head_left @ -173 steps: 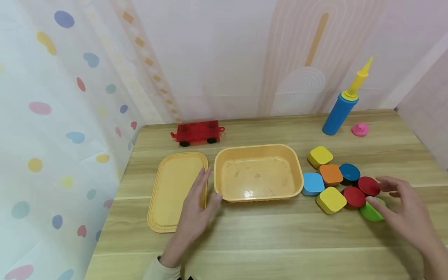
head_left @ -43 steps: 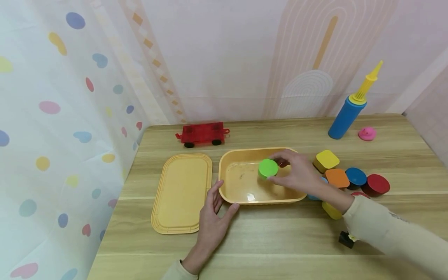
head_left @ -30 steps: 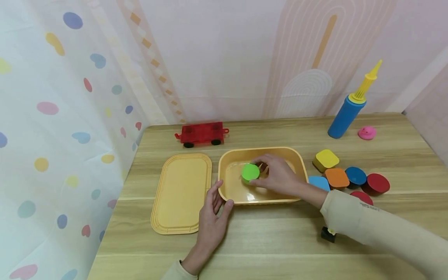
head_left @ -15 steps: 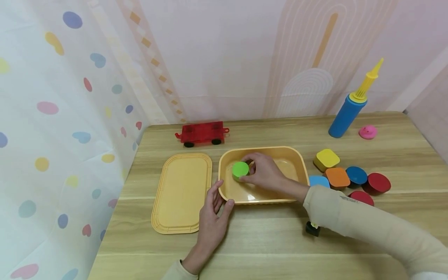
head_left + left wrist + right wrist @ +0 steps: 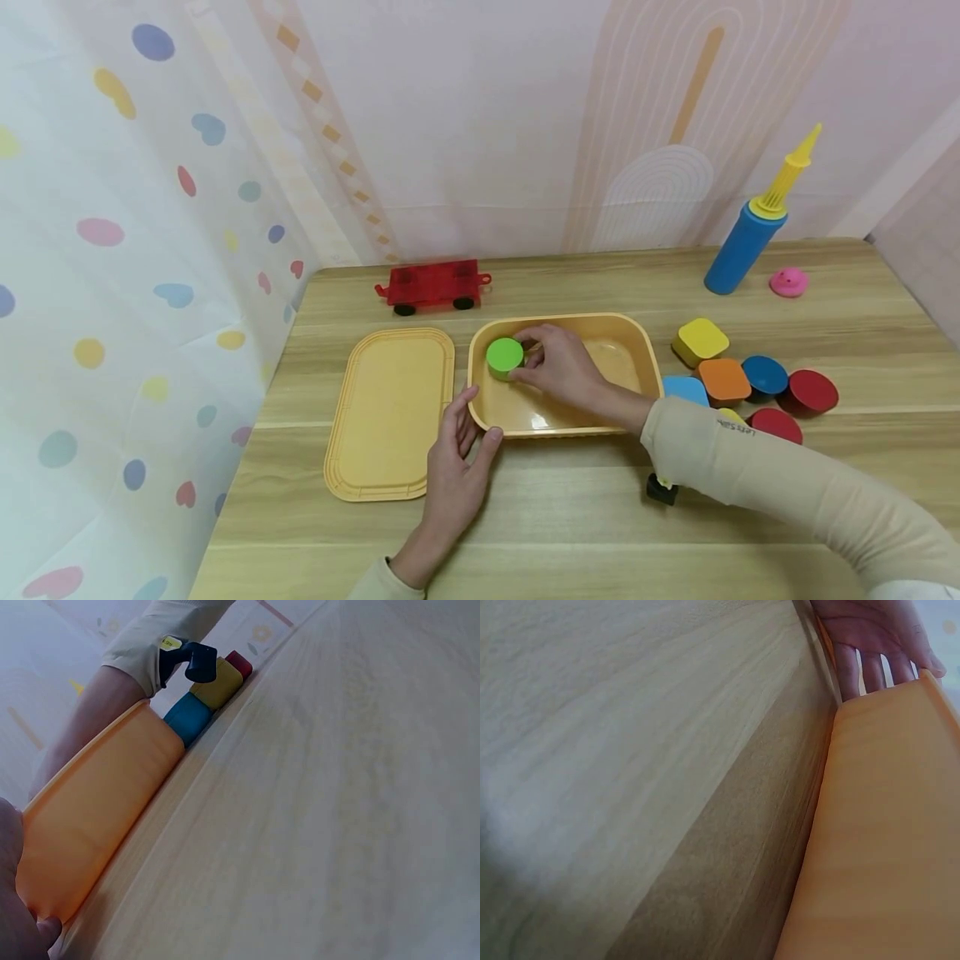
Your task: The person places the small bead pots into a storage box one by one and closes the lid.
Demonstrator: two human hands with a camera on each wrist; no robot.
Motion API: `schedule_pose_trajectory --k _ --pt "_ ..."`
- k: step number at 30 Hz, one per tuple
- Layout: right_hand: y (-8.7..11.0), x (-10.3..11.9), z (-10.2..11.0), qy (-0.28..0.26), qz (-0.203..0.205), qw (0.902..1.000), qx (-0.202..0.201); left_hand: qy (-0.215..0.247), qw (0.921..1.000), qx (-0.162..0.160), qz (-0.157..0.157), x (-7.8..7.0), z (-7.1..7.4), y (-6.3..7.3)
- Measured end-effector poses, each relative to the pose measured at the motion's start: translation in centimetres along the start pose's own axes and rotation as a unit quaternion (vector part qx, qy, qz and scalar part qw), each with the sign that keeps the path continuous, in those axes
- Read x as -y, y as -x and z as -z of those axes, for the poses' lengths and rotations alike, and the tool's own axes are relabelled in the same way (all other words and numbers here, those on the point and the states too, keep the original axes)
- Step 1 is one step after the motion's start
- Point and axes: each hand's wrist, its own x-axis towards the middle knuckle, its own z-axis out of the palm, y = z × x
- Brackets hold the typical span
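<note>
My right hand [image 5: 562, 367] pinches a green round block [image 5: 505, 358] between thumb and fingers, inside the left part of the yellow-orange plastic container [image 5: 633, 329]. With fingers spread and fairly straight, my left hand [image 5: 457, 479] touches the container's front left corner. In the right wrist view, the left hand [image 5: 874, 634] has its fingers along the container's end and its thumb by the rim. The container's outer wall [image 5: 97, 817] fills the left side of the left wrist view. The right hand itself is hidden in the right wrist view.
A matching flat lid [image 5: 388, 417] lies left of the container. Several blocks, including orange [image 5: 723, 381], dark blue [image 5: 765, 377] and red [image 5: 810, 392] ones, sit to its right. Behind are a red toy wagon [image 5: 433, 285], a blue pump [image 5: 742, 250] and a pink duck [image 5: 789, 282].
From the cluster on the right, my right hand has brought the green block into the container, then leftward inside it. My left hand has moved onto the container's corner.
</note>
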Motion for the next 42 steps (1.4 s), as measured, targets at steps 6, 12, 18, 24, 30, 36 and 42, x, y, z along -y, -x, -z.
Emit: schedule_pose_trajectory --k 6,12,18,24,30,36,42 --pt "-0.2 0.0 0.0 -0.010 0.005 0.9999 0.009 -0.001 1.0000 0.000 -0.005 0.1 0.0 0.0" --pt "-0.2 0.1 0.0 -0.011 0.007 0.9998 0.015 0.003 1.0000 0.000 -0.002 0.1 0.0 0.0" --pt "0.0 0.1 0.3 -0.017 0.002 0.9998 0.010 0.005 1.0000 -0.001 0.003 0.0 0.0 0.0" --pt "0.4 0.3 1.1 -0.024 -0.007 0.9997 0.002 0.003 1.0000 -0.002 0.001 0.1 0.0 0.0" --pt "1.1 0.7 2.2 -0.021 -0.022 0.9994 -0.018 0.000 1.0000 -0.004 -0.003 0.1 0.0 0.0" --pt "2.2 1.1 3.3 -0.026 -0.018 0.9988 -0.038 0.000 0.9999 -0.002 -0.010 0.3 0.0 0.0" --pt "3.5 1.1 4.3 -0.045 0.015 0.9969 -0.064 0.002 0.9999 -0.001 -0.011 0.2 0.0 0.0"
